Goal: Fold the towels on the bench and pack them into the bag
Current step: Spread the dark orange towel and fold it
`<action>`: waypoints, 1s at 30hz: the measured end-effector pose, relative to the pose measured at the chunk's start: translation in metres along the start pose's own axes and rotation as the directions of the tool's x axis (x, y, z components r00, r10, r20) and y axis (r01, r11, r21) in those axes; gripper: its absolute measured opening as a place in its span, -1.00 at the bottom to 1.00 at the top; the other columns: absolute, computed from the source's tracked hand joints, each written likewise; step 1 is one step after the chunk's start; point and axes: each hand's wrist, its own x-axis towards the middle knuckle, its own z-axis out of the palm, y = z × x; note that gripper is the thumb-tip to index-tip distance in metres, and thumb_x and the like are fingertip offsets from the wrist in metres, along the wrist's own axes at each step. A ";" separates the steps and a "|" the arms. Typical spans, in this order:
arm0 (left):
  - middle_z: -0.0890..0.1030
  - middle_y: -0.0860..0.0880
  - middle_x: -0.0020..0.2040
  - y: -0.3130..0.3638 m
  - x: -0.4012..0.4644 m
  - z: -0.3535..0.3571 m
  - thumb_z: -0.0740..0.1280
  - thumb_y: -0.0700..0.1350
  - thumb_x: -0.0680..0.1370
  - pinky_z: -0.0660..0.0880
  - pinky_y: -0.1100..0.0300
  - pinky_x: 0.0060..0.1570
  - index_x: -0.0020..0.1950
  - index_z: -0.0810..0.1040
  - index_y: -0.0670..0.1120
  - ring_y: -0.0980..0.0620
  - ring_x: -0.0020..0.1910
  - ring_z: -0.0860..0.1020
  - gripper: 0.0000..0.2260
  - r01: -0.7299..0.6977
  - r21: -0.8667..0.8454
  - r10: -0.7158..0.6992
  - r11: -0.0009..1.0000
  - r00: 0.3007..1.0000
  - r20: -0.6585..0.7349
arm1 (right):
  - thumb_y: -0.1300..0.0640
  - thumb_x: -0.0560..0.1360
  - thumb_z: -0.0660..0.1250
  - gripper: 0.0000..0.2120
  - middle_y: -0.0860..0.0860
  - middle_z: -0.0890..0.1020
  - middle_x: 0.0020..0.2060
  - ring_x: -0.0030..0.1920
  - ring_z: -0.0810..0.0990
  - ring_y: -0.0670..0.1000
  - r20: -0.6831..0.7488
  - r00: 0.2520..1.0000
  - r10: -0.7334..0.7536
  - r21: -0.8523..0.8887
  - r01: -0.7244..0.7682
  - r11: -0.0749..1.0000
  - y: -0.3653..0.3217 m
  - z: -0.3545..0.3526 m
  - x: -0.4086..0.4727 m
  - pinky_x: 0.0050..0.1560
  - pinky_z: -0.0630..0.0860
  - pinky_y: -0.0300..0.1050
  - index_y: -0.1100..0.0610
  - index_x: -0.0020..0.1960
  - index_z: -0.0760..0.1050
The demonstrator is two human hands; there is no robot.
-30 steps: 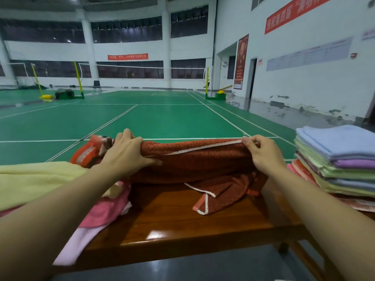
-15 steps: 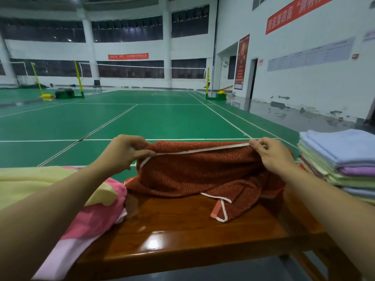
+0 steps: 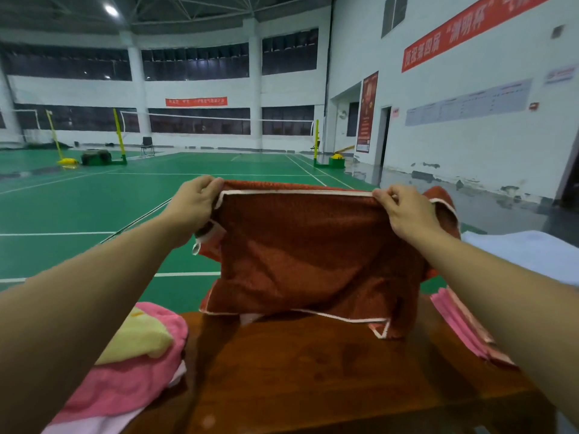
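- The rust-red towel (image 3: pixel 307 255), a nubbly terry cloth edged with thin white piping, hangs doubled above the far edge of the bench (image 3: pixel 313 377); its lower hem and one corner trail onto the wood.
- The left hand (image 3: pixel 192 205) pinches the top left corner, fingers curled over the piping.
- The right hand (image 3: pixel 404 211) pinches the top right corner the same way, so the upper edge runs taut and straight between them.
- The bench is glossy, dark brown wood.
- A crumpled pink and yellow towel (image 3: pixel 134 364) lies at its left end.
- Folded towels, a pale blue one (image 3: pixel 526 252) above a pink one (image 3: pixel 460 327), sit at the right.
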 end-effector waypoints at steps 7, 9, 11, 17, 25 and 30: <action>0.55 -0.01 -0.21 0.041 0.007 -0.027 0.19 0.04 0.70 0.39 0.07 -0.11 0.01 0.57 -0.11 0.01 -0.21 0.48 -0.72 -0.212 0.258 0.215 0.943 0.977 0.017 | -0.26 0.61 0.20 -0.69 0.29 0.51 0.36 0.60 0.10 0.18 -0.043 0.997 -0.065 0.035 0.067 0.997 -0.014 -0.043 0.011 0.36 0.33 0.26 -0.07 -0.13 0.50; 0.53 -0.02 -0.24 0.040 -0.007 -0.030 0.20 0.02 0.70 0.37 0.13 -0.22 -0.03 0.57 -0.12 0.06 -0.28 0.44 -0.72 -0.237 0.329 0.234 0.914 0.971 0.050 | -0.33 0.57 0.20 -0.63 0.29 0.50 0.37 0.58 0.17 0.20 -0.010 0.998 -0.056 0.023 0.056 0.998 -0.007 -0.043 -0.007 0.30 0.38 0.20 -0.10 -0.21 0.50; 0.54 0.00 -0.30 0.030 -0.027 -0.031 0.23 0.03 0.68 0.35 0.20 -0.33 -0.07 0.58 -0.11 0.06 -0.34 0.46 -0.72 -0.171 0.381 0.132 0.909 0.983 0.126 | -0.30 0.57 0.24 -0.66 0.28 0.60 0.25 0.50 0.33 0.26 0.034 0.999 -0.037 0.002 0.037 0.999 0.003 -0.035 -0.040 0.26 0.45 0.19 -0.12 -0.24 0.51; 0.61 -0.04 -0.36 -0.014 -0.094 -0.032 0.29 0.06 0.65 0.35 0.26 -0.45 -0.07 0.66 -0.11 0.11 -0.49 0.44 -0.71 -0.049 0.649 -0.451 0.760 0.679 0.579 | -0.27 0.59 0.25 -0.58 0.10 0.58 -0.06 -0.05 0.57 0.12 0.666 0.691 0.281 -0.438 0.057 0.897 0.018 -0.023 -0.126 -0.06 0.44 -0.13 0.06 -0.18 0.56; 0.70 0.00 -0.11 0.007 -0.148 0.014 0.27 0.08 0.66 0.56 0.29 -0.41 0.14 0.63 -0.09 0.06 -0.26 0.69 -0.72 -0.142 0.834 -0.786 0.533 0.282 0.550 | -0.21 0.62 0.24 -0.51 0.09 0.74 -0.24 -0.24 0.72 0.10 0.613 0.635 0.470 -0.594 -0.021 0.804 0.028 -0.039 -0.138 -0.23 0.58 -0.13 0.23 0.00 0.64; 0.67 -0.07 0.02 -0.032 -0.151 0.074 0.27 0.13 0.64 0.55 0.14 -0.01 0.07 0.62 -0.04 -0.03 0.00 0.64 -0.73 -0.217 0.523 -0.129 0.824 0.828 0.546 | -0.26 0.63 0.12 -0.50 0.14 0.48 0.42 0.41 0.44 0.19 0.398 0.859 0.323 -0.416 -0.145 0.898 0.073 0.019 -0.162 0.37 0.37 0.09 0.04 0.39 0.46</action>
